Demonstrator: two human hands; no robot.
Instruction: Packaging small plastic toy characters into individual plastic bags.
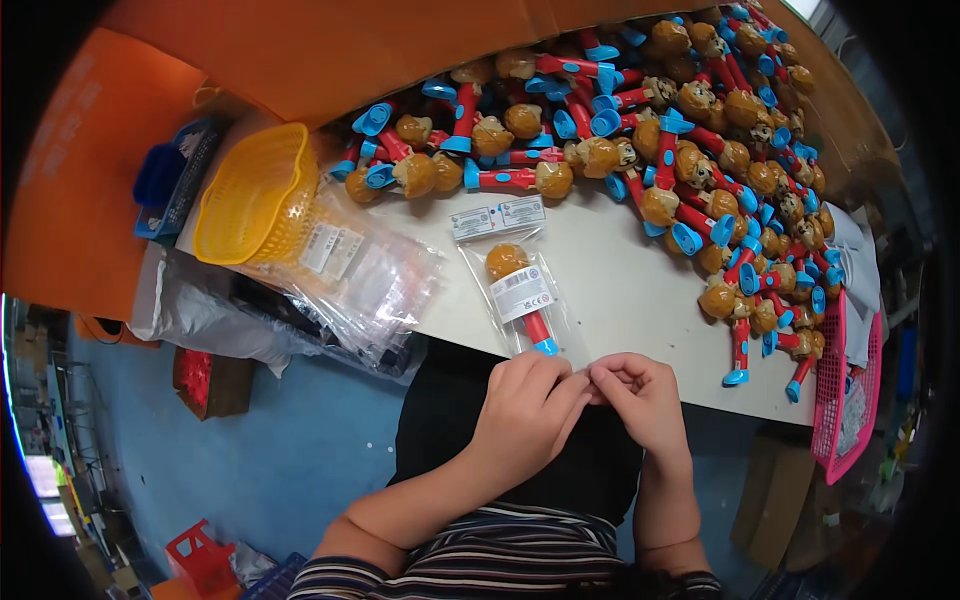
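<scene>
A clear plastic bag lies flat at the table's near edge. Inside it is a toy with a round brown head, a red handle and a blue base; a white printed label covers its middle. My left hand is closed at the bag's lower end, its fingers curled over the edge. Thumb and forefinger of my right hand pinch the bag's lower right corner, close against the left fingertips. What lies between the fingertips is mostly hidden.
Many similar loose toys pile up across the back and right of the white table. To the left are a yellow basket and a stack of clear bags. A pink basket stands at the right edge, and orange panels rise behind.
</scene>
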